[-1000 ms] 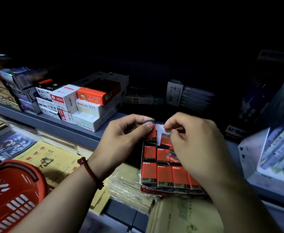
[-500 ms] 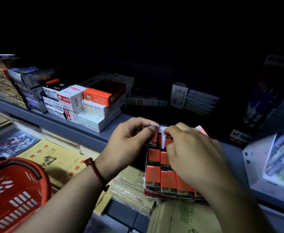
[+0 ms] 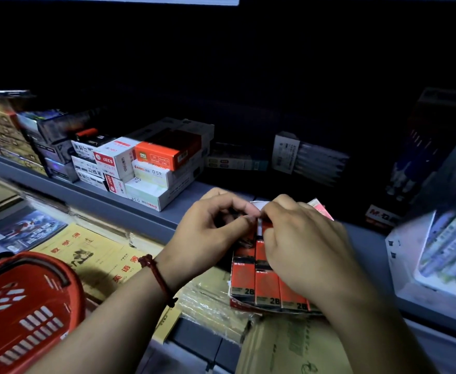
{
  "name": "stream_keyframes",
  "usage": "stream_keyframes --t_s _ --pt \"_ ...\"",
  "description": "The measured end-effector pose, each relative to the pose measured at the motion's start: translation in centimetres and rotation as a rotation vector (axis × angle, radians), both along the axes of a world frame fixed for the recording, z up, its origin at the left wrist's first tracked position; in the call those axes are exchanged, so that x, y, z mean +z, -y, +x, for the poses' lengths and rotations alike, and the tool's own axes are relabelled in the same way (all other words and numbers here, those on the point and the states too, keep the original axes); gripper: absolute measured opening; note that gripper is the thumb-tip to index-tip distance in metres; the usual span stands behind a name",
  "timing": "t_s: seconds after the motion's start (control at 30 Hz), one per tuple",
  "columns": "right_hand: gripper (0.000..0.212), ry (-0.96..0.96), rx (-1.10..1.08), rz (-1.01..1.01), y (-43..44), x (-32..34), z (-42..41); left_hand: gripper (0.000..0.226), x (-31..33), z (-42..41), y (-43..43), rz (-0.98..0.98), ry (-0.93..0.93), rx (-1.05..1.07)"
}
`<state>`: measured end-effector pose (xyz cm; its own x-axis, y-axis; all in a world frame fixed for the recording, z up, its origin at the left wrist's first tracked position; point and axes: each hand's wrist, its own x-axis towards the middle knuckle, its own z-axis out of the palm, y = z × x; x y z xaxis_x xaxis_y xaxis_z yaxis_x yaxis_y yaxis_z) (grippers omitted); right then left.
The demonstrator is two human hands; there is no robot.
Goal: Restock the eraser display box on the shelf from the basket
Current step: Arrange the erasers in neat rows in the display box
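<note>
Box [image 3: 244, 304]: sitting lower centre-right of the frame, at the front edge of the shelf [image 3: 140, 211]; red 2B erasers [image 3: 267, 288] standing in rows inside; left hand [image 3: 208, 238]: fingers curling, thumb and forefinger pinching an eraser [image 3: 260, 228] at the box's back row; right hand [image 3: 305, 255]: fingers curling, pinching the same eraser, covering the right rows; basket [image 3: 27, 306]: red, lying lower left; cartons [image 3: 151, 168]: standing stacked on the shelf, left of centre.
</note>
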<state>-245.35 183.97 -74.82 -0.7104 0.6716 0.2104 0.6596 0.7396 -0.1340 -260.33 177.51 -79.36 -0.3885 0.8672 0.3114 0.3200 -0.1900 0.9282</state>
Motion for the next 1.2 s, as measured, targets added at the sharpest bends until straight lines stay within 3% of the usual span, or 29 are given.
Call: stream_keyframes --t_s 0.17,0.47,0.7,0.9,1.2 --pt "0.007 -0.057 -0.009 -0.023 0.0 0.0 0.2 0.022 0.1 -0.5 0.3 -0.030 -0.054 -0.071" --pt "0.031 -0.139 -0.026 -0.093 0.0 0.2 0.6 0.045 0.0 -1.1 0.4 -0.073 -0.134 -0.151" --pt "0.034 -0.157 -0.022 -0.119 -0.2 -0.1 0.6 0.041 0.0 -0.8 0.6 -0.112 -0.145 -0.140" --pt "0.033 -0.174 -0.015 -0.124 -0.4 -0.2 0.6 0.036 0.3 0.2 0.4 -0.183 -0.334 0.004" --pt "0.037 -0.217 -0.006 -0.153 -0.7 -0.3 0.8 0.022 1.4 0.3 -1.6 -0.375 -0.447 0.090"
